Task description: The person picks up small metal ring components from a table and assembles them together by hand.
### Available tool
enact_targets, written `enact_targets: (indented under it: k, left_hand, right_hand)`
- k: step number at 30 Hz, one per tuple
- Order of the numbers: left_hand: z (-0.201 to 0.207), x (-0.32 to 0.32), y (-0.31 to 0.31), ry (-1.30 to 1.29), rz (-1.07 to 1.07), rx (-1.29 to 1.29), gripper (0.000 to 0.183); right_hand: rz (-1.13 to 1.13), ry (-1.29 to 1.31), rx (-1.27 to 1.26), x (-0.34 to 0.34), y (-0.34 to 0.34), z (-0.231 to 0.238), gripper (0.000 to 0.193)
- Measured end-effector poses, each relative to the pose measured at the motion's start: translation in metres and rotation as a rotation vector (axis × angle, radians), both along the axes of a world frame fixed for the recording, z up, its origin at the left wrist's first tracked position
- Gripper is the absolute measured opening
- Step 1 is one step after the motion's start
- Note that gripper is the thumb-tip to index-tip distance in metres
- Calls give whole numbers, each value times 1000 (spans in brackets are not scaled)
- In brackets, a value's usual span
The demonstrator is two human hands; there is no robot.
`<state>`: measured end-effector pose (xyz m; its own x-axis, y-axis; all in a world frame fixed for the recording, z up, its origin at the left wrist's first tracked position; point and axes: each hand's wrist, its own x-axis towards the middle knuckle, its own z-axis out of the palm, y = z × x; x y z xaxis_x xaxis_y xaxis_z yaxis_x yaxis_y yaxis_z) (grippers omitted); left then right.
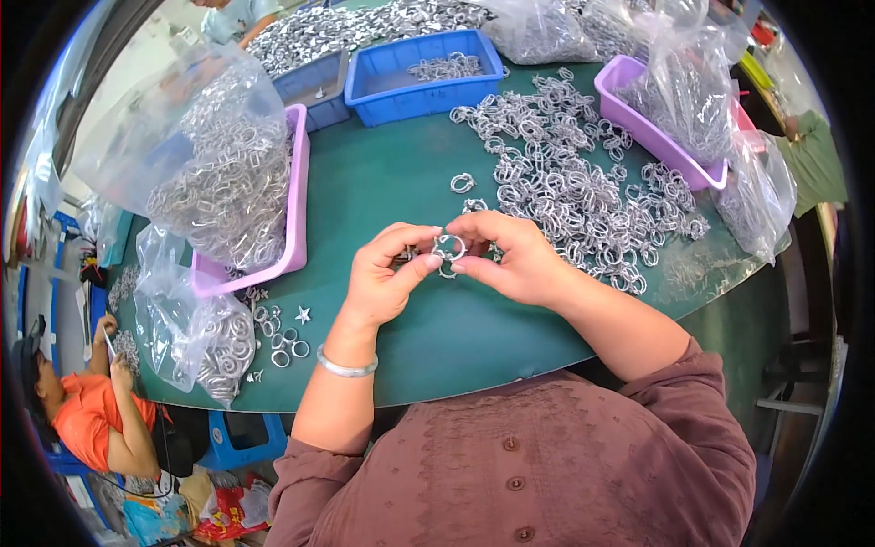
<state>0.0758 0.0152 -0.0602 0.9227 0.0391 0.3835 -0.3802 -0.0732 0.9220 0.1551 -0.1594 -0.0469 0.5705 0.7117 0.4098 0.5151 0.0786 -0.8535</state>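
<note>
Between my two hands, over the green table (365, 191), is a silver metal ring (450, 246) with a small clasp-like part at its lower side. Thumb and fingers of my left hand (387, 269) pinch its left side; a bit more metal shows under those fingers. My right hand (515, 260) grips the ring's other side between thumb and forefinger. Just beyond my hands lies a single assembled ring (463, 182). A broad pile of similar ring pieces (565, 182) spreads to the right. Several loose plain rings (281, 346) and a star-shaped piece (303, 314) lie left of my left forearm.
At left, a pink tray (296, 201) holds a plastic bag of metal parts (228, 182); another bag (223, 346) sits nearer. Blue bins (424, 108) stand at the back. A purple tray (615, 105) is far right. A person in orange (100, 419) works at left.
</note>
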Motion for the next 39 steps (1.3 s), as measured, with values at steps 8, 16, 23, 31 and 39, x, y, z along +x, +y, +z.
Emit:
enact_targets:
  k: [8,16,23,31,39]
  left_hand:
    - [-2,-3,-1,8,27,-6,26]
    - [2,-2,-1,19,37,4,26]
    - [3,0,6,46,64,18,25]
    - [2,-1,5,51,55,30,24]
    - [-1,-4,5,100,19,-166,24]
  right_hand:
    - [46,42,-8,0,-3,-3,30]
    - [30,-35,72,-1,-1,-4,24]
    - [-125,-170,208,8,-14,38,61]
    - [25,-804,-28,-1,-24,56,30]
    - [-64,-433,-172,-4,-17,34,21]
